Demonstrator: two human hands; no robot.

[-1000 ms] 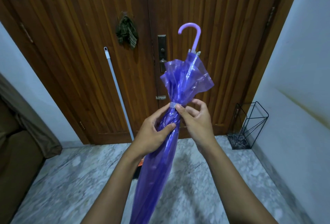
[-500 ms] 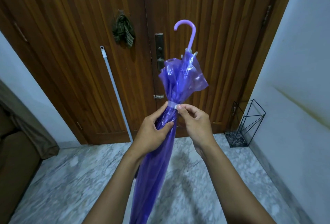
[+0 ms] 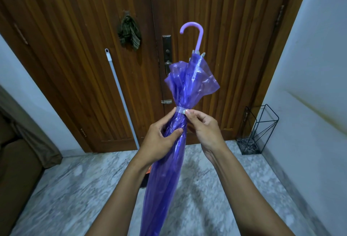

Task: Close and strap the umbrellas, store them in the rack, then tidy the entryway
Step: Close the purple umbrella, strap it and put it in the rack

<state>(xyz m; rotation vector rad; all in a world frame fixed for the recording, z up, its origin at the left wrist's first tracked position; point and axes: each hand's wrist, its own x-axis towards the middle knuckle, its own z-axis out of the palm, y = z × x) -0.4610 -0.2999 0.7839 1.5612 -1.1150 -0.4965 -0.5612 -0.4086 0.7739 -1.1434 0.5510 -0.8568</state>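
A: The purple umbrella [image 3: 165,160] is closed and stands handle-up in our hands, over the marble floor [image 3: 206,198] in front of the door; its tip runs out of view at the bottom edge. Our left hand [image 3: 159,141] is wrapped round the gathered canopy, thumb across the front, just below the strap.

B: And our right hand [image 3: 204,130] pinches the end of the pale strap [image 3: 180,109] between thumb and forefinger, right at the waist of the canopy. Whether the fastener has caught, we cannot tell from here.

A: Then we should, I think, keep the left hand squeezing so the folds stay tight while the right presses the strap end flat against the band. If we let go early, the slick plastic may spring loose.

B: The loose skirt above the strap flares wide. We might smooth it one way round before moving on, so it slides in cleanly.

A: Agreed. Beyond our hands, the curved handle [image 3: 195,32] points up toward the wooden door [image 3: 93,47]. The black wire rack [image 3: 261,130] stands in the far right corner of the floor, against the wall, well apart from us.

B: A white pole [image 3: 120,93] leans on the door at the left; that can wait for the tidying.
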